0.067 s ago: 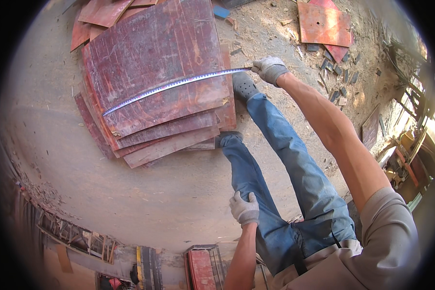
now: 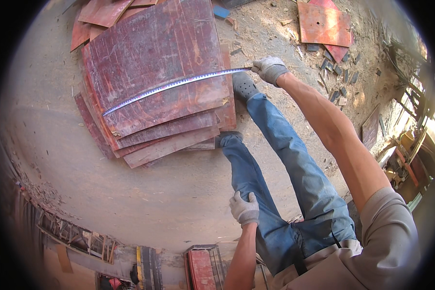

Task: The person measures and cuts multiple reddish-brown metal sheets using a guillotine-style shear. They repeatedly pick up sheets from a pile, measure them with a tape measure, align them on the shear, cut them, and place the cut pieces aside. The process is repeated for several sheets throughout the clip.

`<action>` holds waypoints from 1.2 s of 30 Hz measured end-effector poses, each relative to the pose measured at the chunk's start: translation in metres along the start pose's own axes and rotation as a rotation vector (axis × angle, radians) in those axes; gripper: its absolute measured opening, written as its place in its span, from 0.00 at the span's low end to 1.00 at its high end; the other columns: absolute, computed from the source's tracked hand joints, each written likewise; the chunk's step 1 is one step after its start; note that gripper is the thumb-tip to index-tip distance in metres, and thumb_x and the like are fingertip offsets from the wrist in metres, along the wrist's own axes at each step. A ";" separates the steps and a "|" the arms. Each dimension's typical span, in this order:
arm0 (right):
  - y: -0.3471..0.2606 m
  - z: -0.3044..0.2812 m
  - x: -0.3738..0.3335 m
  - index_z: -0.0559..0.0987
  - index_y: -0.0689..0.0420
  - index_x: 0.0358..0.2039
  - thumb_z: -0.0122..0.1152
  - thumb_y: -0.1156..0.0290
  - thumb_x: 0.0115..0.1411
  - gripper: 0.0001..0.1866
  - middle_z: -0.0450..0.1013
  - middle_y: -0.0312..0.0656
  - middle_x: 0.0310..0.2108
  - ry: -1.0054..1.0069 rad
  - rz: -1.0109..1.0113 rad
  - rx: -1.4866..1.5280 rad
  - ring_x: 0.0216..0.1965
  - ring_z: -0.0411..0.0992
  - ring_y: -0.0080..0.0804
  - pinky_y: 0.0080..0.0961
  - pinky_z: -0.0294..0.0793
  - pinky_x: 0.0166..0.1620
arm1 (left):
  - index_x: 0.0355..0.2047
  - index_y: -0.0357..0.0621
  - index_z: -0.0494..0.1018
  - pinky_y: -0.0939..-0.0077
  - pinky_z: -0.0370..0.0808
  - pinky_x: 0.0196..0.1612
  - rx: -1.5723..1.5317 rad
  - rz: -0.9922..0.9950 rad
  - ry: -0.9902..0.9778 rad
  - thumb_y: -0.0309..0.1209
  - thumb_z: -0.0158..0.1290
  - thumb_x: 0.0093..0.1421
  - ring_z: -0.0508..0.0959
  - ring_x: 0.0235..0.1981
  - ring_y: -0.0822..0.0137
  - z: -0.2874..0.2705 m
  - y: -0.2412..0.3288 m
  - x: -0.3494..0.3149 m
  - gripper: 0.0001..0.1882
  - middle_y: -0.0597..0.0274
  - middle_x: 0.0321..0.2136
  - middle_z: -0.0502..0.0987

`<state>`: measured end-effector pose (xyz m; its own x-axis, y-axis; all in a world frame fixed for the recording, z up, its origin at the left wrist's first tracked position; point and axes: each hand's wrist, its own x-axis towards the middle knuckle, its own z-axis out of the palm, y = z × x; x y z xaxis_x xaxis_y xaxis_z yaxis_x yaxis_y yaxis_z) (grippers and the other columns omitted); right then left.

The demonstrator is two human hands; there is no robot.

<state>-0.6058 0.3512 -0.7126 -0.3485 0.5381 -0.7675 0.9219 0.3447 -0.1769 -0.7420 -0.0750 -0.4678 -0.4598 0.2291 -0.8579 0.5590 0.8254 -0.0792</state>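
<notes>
My right hand, in a grey-white knit glove, is closed on the near end of a tape measure. The white blade with dark and red marks runs left from my fingers across a stained reddish-brown wooden board. Its far tip lies near the board's left edge. What my fingers grip at the tape's dark end is mostly covered by the glove. Lower down, my left hand, gloved too, is by my left knee, its thumb apart from the loosely bent fingers and nothing visible in it.
Below the top board, several more boards stick out unevenly. My shoes stand against the stack's right side. Further boards lie at the upper left and upper right, with dark wood offcuts and chips on the dusty ground.
</notes>
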 end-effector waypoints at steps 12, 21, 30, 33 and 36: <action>0.000 0.002 0.000 0.82 0.51 0.41 0.55 0.53 0.69 0.16 0.81 0.49 0.38 0.013 0.004 0.030 0.43 0.79 0.55 0.50 0.77 0.46 | 0.54 0.42 0.74 0.51 0.76 0.53 0.000 0.016 0.014 0.49 0.62 0.59 0.78 0.50 0.44 0.003 -0.004 0.001 0.30 0.46 0.49 0.76; -0.001 -0.002 0.001 0.82 0.50 0.43 0.53 0.52 0.70 0.17 0.81 0.50 0.38 -0.009 -0.004 0.005 0.43 0.79 0.55 0.50 0.77 0.46 | 0.54 0.42 0.74 0.51 0.77 0.52 0.002 0.017 0.016 0.49 0.62 0.59 0.78 0.50 0.44 0.006 -0.003 0.004 0.30 0.46 0.49 0.76; -0.039 -0.011 -0.038 0.78 0.60 0.52 0.76 0.45 0.51 0.37 0.80 0.57 0.46 -0.044 -0.036 0.494 0.50 0.79 0.53 0.41 0.77 0.53 | 0.51 0.41 0.75 0.49 0.78 0.46 0.014 0.047 0.092 0.47 0.63 0.56 0.79 0.46 0.43 0.000 -0.005 -0.001 0.28 0.46 0.46 0.77; -0.054 0.004 -0.048 0.75 0.66 0.59 0.79 0.46 0.47 0.46 0.79 0.58 0.48 -0.071 0.143 0.618 0.51 0.79 0.51 0.38 0.77 0.55 | 0.51 0.42 0.75 0.49 0.78 0.46 0.031 0.041 0.088 0.48 0.63 0.56 0.79 0.46 0.44 -0.002 -0.006 -0.003 0.29 0.46 0.46 0.77; -0.069 0.023 -0.045 0.71 0.68 0.64 0.80 0.50 0.47 0.51 0.80 0.56 0.50 -0.078 0.219 0.851 0.51 0.79 0.45 0.34 0.78 0.53 | 0.51 0.43 0.75 0.49 0.78 0.46 0.048 0.043 0.090 0.49 0.63 0.56 0.79 0.46 0.44 -0.003 -0.008 -0.004 0.29 0.47 0.46 0.77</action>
<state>-0.6493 0.2854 -0.6801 -0.1650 0.4604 -0.8723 0.7911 -0.4664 -0.3958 -0.7464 -0.0807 -0.4623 -0.4935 0.3112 -0.8122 0.6113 0.7883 -0.0694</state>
